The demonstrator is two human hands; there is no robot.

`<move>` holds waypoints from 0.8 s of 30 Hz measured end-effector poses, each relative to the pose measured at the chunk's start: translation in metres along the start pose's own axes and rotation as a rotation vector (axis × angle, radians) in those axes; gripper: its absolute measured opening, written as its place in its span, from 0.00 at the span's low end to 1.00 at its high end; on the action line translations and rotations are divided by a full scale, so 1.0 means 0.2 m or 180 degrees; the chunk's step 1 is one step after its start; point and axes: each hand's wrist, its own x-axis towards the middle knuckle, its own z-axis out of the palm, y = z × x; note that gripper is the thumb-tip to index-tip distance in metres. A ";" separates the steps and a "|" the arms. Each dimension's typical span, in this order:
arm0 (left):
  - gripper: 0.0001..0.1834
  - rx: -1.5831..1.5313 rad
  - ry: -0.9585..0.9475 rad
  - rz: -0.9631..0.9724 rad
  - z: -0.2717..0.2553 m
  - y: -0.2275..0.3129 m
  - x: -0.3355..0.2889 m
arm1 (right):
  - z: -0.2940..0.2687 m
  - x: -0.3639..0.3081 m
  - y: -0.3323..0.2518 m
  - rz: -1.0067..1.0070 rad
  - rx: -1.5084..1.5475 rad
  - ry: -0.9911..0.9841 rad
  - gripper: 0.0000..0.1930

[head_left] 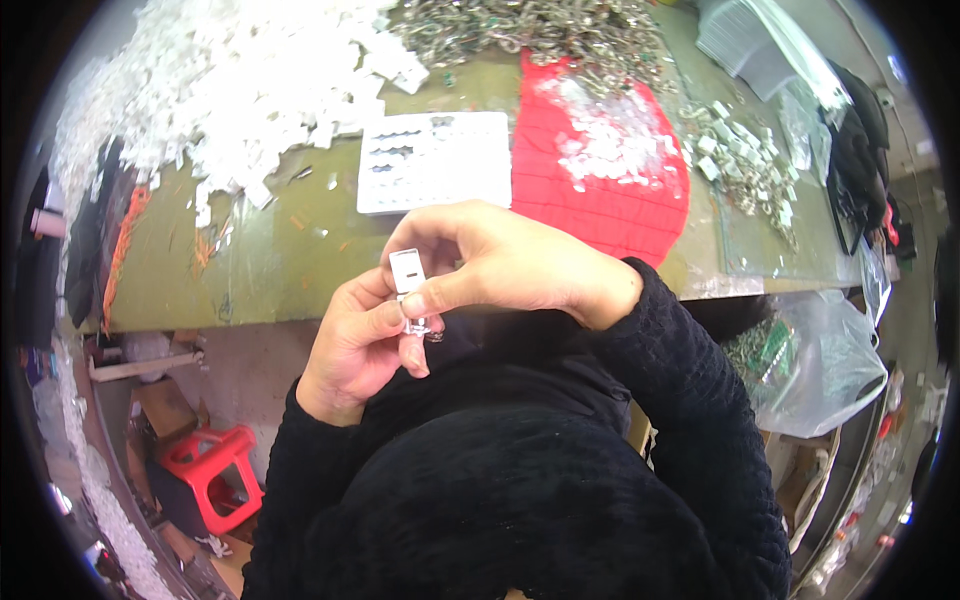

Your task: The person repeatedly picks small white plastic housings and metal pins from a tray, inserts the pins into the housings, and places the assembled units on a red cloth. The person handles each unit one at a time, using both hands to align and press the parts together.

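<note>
Just past the table's near edge, both my hands meet around a small white rectangular plastic piece (406, 268) with a slot in its face. A shiny metal part sticks out at its lower end, partly hidden by my fingers. My left hand (350, 335) pinches the lower end between thumb and fingers. From the right, my right hand (490, 262) lays its thumb on the piece, its fingers curled behind. Beyond them lies a white tray (485, 190) with rows of small dark parts.
A big heap of white plastic pieces (240, 80) covers the table's far left. Metal parts (540, 30) are piled at the back. Clear bits lie on a red cloth (600, 215). White pieces (740, 150) sit at right, a plastic bag (820, 370) below. A red stool (215, 475) stands lower left.
</note>
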 end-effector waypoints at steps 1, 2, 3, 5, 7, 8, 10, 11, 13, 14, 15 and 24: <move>0.17 -0.0071 -0.0011 -0.0035 0.00 -0.01 0.01 | -0.02 -0.03 -0.02 -0.0172 -0.0031 -0.0040 0.16; 0.17 -0.0099 -0.0011 -0.0085 0.01 -0.01 0.01 | -0.03 -0.05 -0.03 -0.0270 -0.0139 0.0051 0.15; 0.18 -0.0141 -0.0039 -0.0138 0.01 -0.01 0.02 | -0.03 -0.08 -0.04 -0.0410 -0.0200 0.0116 0.13; 0.19 -0.0193 -0.0077 -0.0245 0.02 -0.01 0.02 | -0.02 -0.11 -0.05 -0.0843 -0.0719 0.0406 0.10; 0.19 -0.0067 -0.0174 -0.0324 0.03 -0.02 0.02 | 0.02 -0.14 -0.04 -0.0641 -0.0865 0.0601 0.06; 0.19 -0.0060 -0.0266 -0.0352 0.04 -0.03 0.02 | 0.03 -0.17 -0.03 -0.0507 -0.0652 0.0610 0.06; 0.18 0.0117 -0.0113 -0.0371 0.05 -0.03 0.03 | 0.07 -0.17 -0.01 -0.1522 -0.1647 0.1206 0.05; 0.17 0.0122 -0.0091 -0.0379 0.05 -0.03 0.04 | 0.08 -0.19 0.01 -0.1673 -0.1968 0.1365 0.06; 0.16 0.0078 -0.0203 -0.0394 0.07 -0.02 0.04 | 0.11 -0.22 0.04 -0.1945 -0.2452 0.1595 0.08; 0.15 0.0208 -0.0141 -0.0396 0.08 -0.02 0.05 | 0.12 -0.23 0.05 -0.2088 -0.2376 0.1693 0.08; 0.14 0.0311 -0.0092 -0.0372 0.09 -0.02 0.05 | 0.12 -0.24 0.07 -0.2227 -0.2294 0.1767 0.07; 0.08 0.0071 0.0623 0.0333 0.18 -0.16 0.14 | 0.22 -0.27 0.21 -0.1877 -0.1415 0.2093 0.17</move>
